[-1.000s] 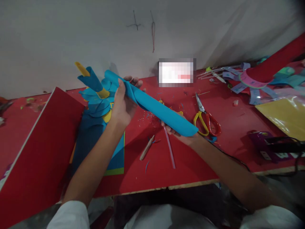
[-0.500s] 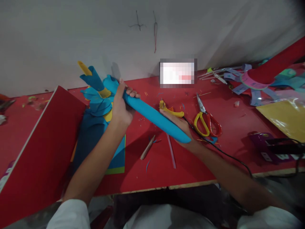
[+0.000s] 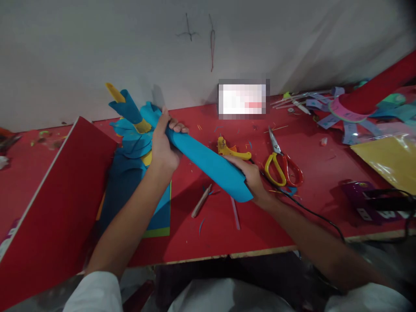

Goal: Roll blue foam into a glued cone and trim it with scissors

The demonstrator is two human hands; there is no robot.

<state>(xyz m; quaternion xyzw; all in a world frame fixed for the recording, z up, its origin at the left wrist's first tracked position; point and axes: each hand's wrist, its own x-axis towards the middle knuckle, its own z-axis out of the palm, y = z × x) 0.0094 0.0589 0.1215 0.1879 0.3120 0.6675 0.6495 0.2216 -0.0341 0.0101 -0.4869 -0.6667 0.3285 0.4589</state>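
A blue craft sheet [image 3: 211, 167], rolled lengthwise into a loose tube, slants from upper left to lower right above the red table. My left hand [image 3: 165, 143] is closed round its upper end, fingers wrapped over the far side. At the lower end my right hand [image 3: 247, 171] holds the sheet from behind, most of its fingers hidden by it. The sheet's near end flares out with a loose edge showing. Beyond my left hand stands a blue and yellow layered craft piece [image 3: 130, 143], with a rolled blue cone and a yellow tip.
A yellow glue gun [image 3: 232, 149] and scissors [image 3: 277, 160] lie beyond my right hand. Nearer are a pointed wooden stick [image 3: 201, 201] and a clear glue stick [image 3: 235, 214]. A red board [image 3: 61, 199] leans at left; a lit screen [image 3: 243, 99] stands against the wall.
The lower end of the blue sheet has turned and loosened, so it looks wider and its edge shows. My right hand has drawn back slightly along it; my left hand has barely moved.
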